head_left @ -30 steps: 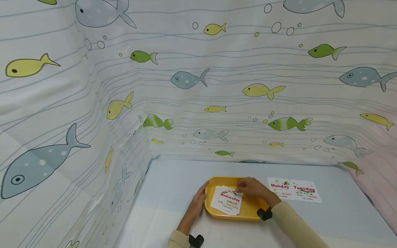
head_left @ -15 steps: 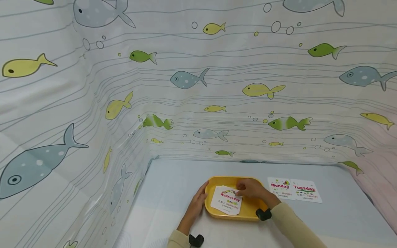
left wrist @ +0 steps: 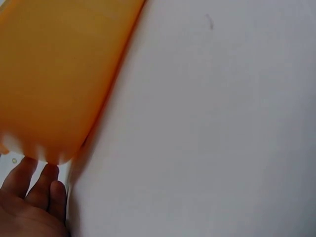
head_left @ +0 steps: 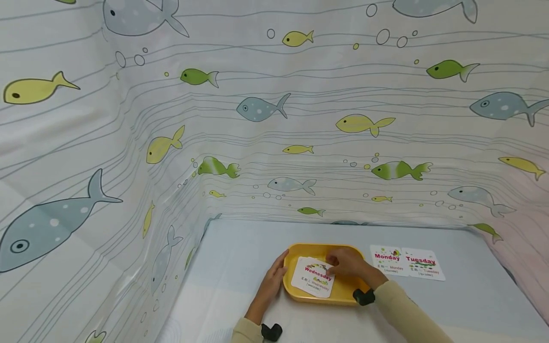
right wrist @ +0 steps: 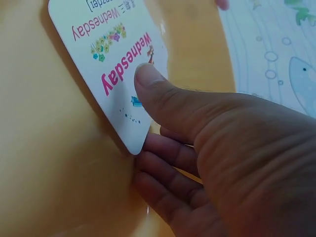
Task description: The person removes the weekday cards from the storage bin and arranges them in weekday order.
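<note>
A yellow tray [head_left: 343, 290] holds a white Wednesday card [head_left: 315, 278] on its left side. In the head view my right hand [head_left: 347, 262] reaches into the tray and grips the card's upper right corner. The right wrist view shows the thumb [right wrist: 150, 81] on the card's printed face and the fingers [right wrist: 170, 170] at its edge and underside. Against the tray's left end rests my left hand [head_left: 271, 278]. Its fingertips [left wrist: 52, 170] touch the end wall from outside in the left wrist view, fairly straight. Whether other cards lie under the Wednesday card is hidden.
To the right of the tray, a Monday card [head_left: 387, 259] and a Tuesday card [head_left: 423, 264] lie side by side on the pale table [head_left: 240, 238]. Fish-patterned cloth [head_left: 317, 162] stands behind and to the left.
My right hand has moved slightly down along the card's right edge, its thumb coming over the corner. The left hand and tray have stayed in place.
</note>
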{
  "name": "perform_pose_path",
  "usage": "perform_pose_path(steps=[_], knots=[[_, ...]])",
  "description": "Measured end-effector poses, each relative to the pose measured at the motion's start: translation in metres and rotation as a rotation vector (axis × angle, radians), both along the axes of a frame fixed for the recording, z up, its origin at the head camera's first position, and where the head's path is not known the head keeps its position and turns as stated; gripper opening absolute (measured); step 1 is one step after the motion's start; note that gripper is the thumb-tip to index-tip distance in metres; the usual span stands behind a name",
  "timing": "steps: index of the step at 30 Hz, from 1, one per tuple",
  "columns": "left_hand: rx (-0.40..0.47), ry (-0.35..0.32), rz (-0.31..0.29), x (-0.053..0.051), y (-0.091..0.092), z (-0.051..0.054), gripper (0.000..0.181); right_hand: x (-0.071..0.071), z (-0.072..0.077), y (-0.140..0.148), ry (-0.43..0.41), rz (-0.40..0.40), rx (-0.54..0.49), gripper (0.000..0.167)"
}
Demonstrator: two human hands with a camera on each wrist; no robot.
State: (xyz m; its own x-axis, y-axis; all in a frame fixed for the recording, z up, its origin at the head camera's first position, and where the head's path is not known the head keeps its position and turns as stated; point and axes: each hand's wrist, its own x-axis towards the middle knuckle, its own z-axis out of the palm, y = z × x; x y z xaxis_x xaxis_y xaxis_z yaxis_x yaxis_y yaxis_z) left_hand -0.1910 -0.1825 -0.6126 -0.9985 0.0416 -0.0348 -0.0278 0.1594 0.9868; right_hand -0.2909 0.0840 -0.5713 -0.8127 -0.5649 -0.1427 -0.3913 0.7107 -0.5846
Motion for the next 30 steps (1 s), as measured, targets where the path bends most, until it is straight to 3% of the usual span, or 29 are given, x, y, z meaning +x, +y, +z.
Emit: perform_pose_path(steps=[9,21,30], knots=[[0.001,0.006,-0.001,-0.003,0.000,-0.001,0.049,0.001,0.000,-0.002,0.018,0.064,0.048,0.030],[0.017,-0.008,0.010,0.000,0.002,-0.005,0.048,0.007,0.004,-0.009,-0.065,-0.011,0.150,0.034],[-0.013,-0.013,0.017,-0.002,0.002,-0.002,0.047,0.004,0.004,-0.010,-0.074,0.003,0.130,0.035]])
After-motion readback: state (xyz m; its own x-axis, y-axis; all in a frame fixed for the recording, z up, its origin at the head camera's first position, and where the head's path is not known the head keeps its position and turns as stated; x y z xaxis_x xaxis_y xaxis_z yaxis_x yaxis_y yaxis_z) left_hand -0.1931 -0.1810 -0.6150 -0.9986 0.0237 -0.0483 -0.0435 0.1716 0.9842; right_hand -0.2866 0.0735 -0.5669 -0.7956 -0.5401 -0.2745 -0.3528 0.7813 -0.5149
